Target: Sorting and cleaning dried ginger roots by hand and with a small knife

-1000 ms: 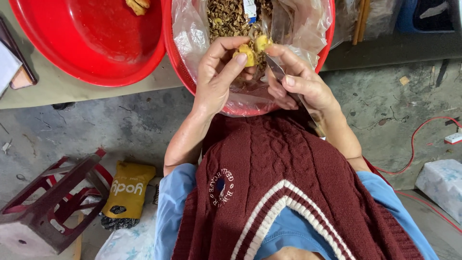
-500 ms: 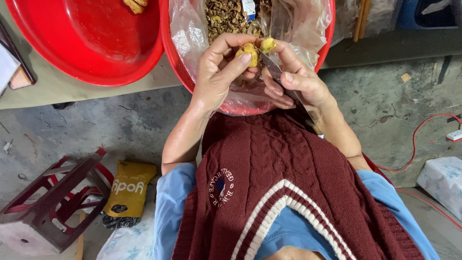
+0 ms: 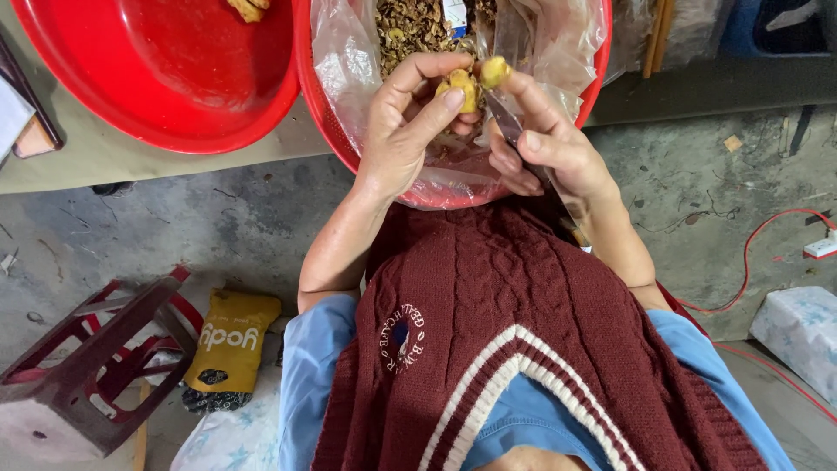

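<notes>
Both hands meet over the near rim of a red basin lined with a clear plastic bag [image 3: 349, 70]. Left hand [image 3: 410, 131]: thumb and fingers pinch a yellow, knobbly piece [image 3: 460, 87], held just above the bag. Right hand [image 3: 545, 139]: closed around a knife [image 3: 514, 131], blade lying along the fingers and pointing up toward the pieces; its fingertips also press a second, smaller yellow piece [image 3: 494, 70], which sits just beside the first, right of it. Whether the two pieces touch cannot be told.

Lined basin [image 3: 593, 96]: holds a heap of brown, dry peelings [image 3: 418, 26] at the far side. It overhangs the near edge of the surface [image 3: 174, 161].

Second red basin [image 3: 157, 78]: left of the first, touching or nearly touching it, on the same surface; a yellow piece [image 3: 248, 7] lies at its far edge.

Floor, left: a dark red plastic stool [image 3: 87, 366] lying tipped, a yellow packet [image 3: 234, 340] just right of it. Floor, right: a red cable [image 3: 758, 253].
</notes>
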